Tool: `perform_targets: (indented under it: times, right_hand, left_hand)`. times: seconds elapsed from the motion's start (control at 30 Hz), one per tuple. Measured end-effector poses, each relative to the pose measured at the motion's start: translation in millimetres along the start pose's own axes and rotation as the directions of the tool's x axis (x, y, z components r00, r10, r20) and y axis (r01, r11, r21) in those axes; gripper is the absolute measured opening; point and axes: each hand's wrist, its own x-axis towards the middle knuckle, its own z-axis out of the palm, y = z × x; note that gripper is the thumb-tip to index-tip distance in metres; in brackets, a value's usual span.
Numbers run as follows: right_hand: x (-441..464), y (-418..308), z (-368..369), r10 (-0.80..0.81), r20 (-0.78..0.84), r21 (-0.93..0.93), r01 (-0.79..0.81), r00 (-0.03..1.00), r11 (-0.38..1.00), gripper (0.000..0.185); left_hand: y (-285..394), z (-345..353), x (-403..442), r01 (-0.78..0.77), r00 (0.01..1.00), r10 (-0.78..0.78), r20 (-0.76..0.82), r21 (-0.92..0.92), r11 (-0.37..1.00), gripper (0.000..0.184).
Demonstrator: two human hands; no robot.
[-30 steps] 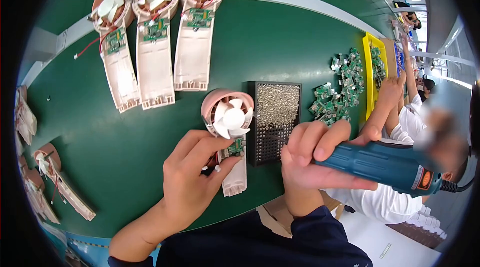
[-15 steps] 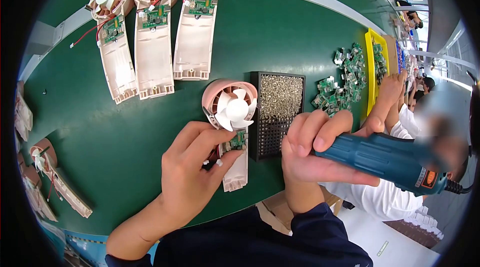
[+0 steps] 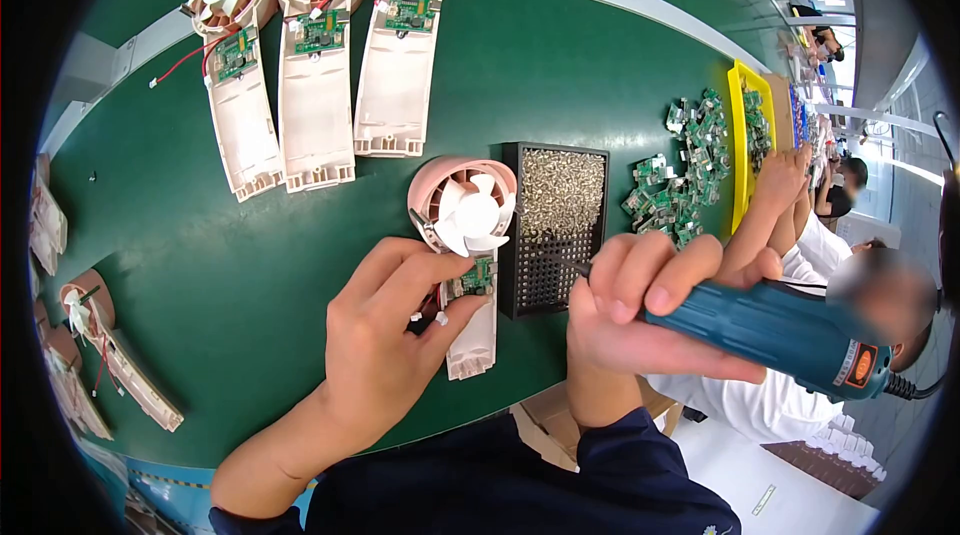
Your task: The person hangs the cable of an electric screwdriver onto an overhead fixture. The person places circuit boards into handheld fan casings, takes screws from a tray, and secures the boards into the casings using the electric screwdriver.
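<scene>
My left hand (image 3: 385, 330) pinches a small green circuit board (image 3: 476, 278) in the pale handle (image 3: 472, 345) of a fan housing. The white fan blades (image 3: 470, 215) in their pink ring lie just above my fingertips. My right hand (image 3: 650, 310) is wrapped round a teal electric screwdriver (image 3: 770, 330), whose thin tip points left over the black screw tray (image 3: 555, 255). Small metal screws (image 3: 563, 190) fill the upper part of that tray, and its lower part shows rows of holes. The tray stands just right of the fan housing.
Three fan housings with boards (image 3: 318, 85) lie at the upper left; others (image 3: 125, 360) are at the left edge. Loose circuit boards (image 3: 690, 160) are piled beside a yellow bin (image 3: 742, 135). A co-worker's arm (image 3: 775, 195) reaches toward the bin at the right.
The screwdriver and my right hand have shifted slightly right, and its tip now shows over the tray's holes. My left hand keeps its hold on the board.
</scene>
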Motion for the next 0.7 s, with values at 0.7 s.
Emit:
perform_targets:
  times: [0.7]
  right_hand:
    - [-13.5, -0.3, 17.3, 0.218, 0.067, 0.347, -0.228, 0.974, 0.91, 0.08]
  left_hand:
    - [0.2, -0.1, 0.1, 0.0, 1.0, 0.0, -0.028, -0.016, 1.0, 0.032]
